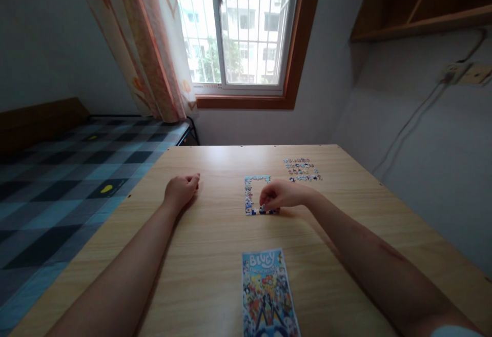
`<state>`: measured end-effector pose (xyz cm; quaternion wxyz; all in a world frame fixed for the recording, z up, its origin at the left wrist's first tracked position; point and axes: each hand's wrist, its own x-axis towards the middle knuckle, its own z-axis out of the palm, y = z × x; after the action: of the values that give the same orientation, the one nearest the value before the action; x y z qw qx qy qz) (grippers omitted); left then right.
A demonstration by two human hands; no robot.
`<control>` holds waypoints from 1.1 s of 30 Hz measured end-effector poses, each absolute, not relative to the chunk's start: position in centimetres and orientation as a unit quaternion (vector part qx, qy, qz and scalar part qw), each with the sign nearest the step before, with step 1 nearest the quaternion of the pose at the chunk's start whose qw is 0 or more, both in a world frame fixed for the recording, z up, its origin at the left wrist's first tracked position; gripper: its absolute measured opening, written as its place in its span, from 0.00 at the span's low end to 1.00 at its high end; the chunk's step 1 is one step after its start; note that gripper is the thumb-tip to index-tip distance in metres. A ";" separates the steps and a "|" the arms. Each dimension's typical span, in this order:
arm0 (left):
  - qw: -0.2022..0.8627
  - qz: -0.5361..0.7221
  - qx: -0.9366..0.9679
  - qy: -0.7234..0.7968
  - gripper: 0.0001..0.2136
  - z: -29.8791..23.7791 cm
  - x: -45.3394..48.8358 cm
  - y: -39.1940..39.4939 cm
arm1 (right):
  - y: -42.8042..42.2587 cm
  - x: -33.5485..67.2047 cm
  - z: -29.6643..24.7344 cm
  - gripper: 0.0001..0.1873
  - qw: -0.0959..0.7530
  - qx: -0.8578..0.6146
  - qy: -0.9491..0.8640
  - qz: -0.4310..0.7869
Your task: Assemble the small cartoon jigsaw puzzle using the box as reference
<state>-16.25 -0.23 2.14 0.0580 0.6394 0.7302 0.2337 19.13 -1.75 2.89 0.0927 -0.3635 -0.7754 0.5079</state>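
A partly joined jigsaw puzzle (pixel 248 193) lies on the wooden table, its border pieces forming a frame around bare tabletop. My right hand (pixel 282 194) is over the puzzle's right side, fingers pinched on a small dark puzzle piece (pixel 262 209) at the lower edge. The hand hides part of the right border. My left hand (pixel 182 191) rests on the table left of the puzzle, its fingers curled in and holding nothing that I can see. Loose puzzle pieces (pixel 302 165) lie in rows beyond my right hand.
A colourful picture sheet (pixel 267 291) marked "BLUEY" lies nearest me on the table (pixel 207 255). A bed with a checked cover (pixel 77 173) stands to the left. Ahead are a curtain (pixel 154 44) and a barred window (pixel 246 29). A cable (pixel 407 126) hangs on the right wall.
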 end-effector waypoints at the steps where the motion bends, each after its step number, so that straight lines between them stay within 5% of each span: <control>1: 0.059 0.234 0.639 0.730 0.24 2.1 -16.3 -0.2 | -1.7 19.2 2.7 0.10 0.096 -0.367 -0.777 0.503; 33: 0.057 0.249 0.648 0.718 0.25 1.8 -16.4 -0.1 | -2.4 18.2 2.5 0.15 0.154 -0.381 -0.862 0.299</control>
<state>-16.42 -0.12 1.78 0.0565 0.6479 0.7177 0.2491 18.20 -2.42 2.50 0.1540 -0.3805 -0.8615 0.2987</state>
